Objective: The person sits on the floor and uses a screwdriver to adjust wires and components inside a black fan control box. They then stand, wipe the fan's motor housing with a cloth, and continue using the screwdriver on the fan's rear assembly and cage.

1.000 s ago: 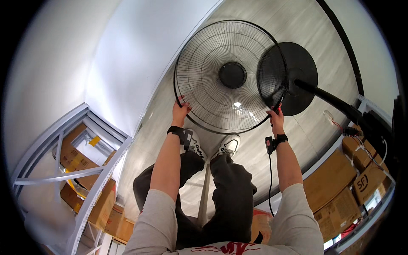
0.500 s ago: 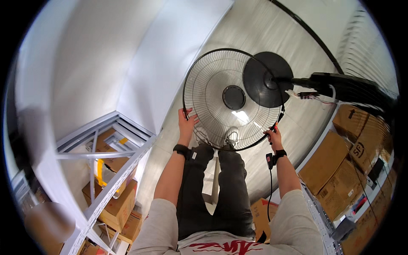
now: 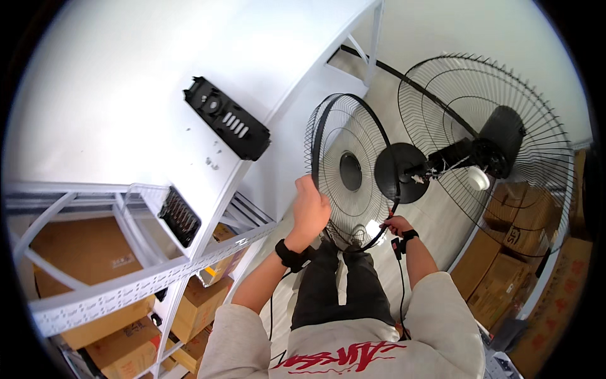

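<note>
A round black wire fan grille with a dark disc at its centre is held up in front of me, tilted. Curled fingers of my left hand grip its left rim. My right hand pinches the lower right rim, beside a small red bit that I cannot make out. To the right stands a pedestal fan with its rear grille, black motor housing, a white round part and loose wires. Its round black base shows partly through the held grille.
A white table at left bears a black slotted housing and small loose parts. A black finned part sits at its near edge. Cardboard boxes fill shelving below; more boxes line the right side.
The view has swung, bringing the tabletop and the fan's rear grille into sight. The held grille has tilted, its left side raised with my left hand. Both hands keep hold of its rim.
</note>
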The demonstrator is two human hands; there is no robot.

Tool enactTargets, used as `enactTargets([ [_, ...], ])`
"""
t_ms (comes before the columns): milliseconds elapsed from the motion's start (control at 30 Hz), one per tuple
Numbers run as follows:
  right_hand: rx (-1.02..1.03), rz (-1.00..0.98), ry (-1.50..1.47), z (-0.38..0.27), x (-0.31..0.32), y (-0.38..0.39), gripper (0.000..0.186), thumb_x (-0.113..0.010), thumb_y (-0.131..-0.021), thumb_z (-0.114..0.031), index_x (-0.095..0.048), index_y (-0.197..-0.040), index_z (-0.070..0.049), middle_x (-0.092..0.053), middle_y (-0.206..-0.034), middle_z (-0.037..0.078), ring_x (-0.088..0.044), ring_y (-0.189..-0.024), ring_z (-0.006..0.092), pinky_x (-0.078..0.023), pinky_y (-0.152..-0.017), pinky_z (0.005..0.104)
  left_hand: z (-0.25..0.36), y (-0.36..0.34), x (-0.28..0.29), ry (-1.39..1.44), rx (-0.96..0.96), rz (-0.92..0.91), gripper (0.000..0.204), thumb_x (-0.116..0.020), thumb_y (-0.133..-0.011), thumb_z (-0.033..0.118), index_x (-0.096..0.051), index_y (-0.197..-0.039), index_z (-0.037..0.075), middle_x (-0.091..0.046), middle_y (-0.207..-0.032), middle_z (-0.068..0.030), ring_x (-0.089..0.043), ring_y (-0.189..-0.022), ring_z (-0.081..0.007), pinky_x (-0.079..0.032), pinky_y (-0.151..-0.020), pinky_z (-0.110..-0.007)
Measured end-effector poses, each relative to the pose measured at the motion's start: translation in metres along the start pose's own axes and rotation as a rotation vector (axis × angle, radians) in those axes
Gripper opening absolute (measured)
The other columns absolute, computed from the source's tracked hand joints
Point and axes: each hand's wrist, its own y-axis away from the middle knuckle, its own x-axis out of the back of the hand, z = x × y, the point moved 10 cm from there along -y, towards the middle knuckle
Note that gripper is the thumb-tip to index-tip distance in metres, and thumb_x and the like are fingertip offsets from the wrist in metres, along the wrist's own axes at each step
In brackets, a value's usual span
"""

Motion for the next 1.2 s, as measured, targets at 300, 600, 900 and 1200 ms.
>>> enactTargets([
  [300,0.157,-0.348,-0.136,-0.105,-0.109,0.098,0.011,-0.056,-0.097,-0.008,-0.058,-0.095,0.003,-0.071,-0.095,0.015,-0.043,-0.048,0.0046,-0.029,-0.037,0.019,0.135,0.024,0.129,-0.107,-0.234,0.163,0.042,-0.055,-0.082,0.003,-0.037,-0.12,0.003,-0.046,-0.111,-0.0243,-0.056,-0.082,-0.0499,-0.047,-0.064,-0.056],
  [600,0.504,-0.422,-0.205,-0.241,-0.158,0.207,0.011,-0.057,-0.095,-0.006,-0.057,-0.098,0.005,-0.07,-0.092,0.016,-0.038,-0.048,0.0065,-0.028,-0.037,0.0205,0.207,-0.008,0.272,-0.201,-0.32,0.429,0.034,-0.053,-0.082,0.005,-0.042,-0.114,0.001,-0.054,-0.109,-0.0261,-0.061,-0.088,-0.0497,-0.05,-0.077,-0.056],
  [900,0.848,-0.178,-0.248,-0.397,-0.151,0.288,0.005,-0.057,-0.089,-0.001,-0.056,-0.085,0.002,-0.069,-0.079,0.015,-0.043,-0.044,0.0074,-0.028,-0.035,0.0216,0.097,-0.158,0.373,0.432,-0.098,0.399,0.039,-0.043,-0.081,-0.01,-0.039,-0.118,0.003,-0.054,-0.108,-0.0119,-0.068,-0.074,-0.0216,-0.056,-0.05,-0.031],
  [1200,0.947,0.385,-0.068,-0.524,-0.137,0.273,0.009,-0.063,-0.082,-0.006,-0.059,-0.085,0.001,-0.067,-0.066,0.011,-0.056,-0.045,0.013,-0.039,-0.038,0.0275,0.021,-0.297,0.365,0.635,-0.016,0.344,0.042,-0.038,-0.083,-0.012,-0.035,-0.12,0.008,-0.051,-0.115,-0.0146,-0.069,-0.085,-0.0324,-0.06,-0.061,-0.041],
])
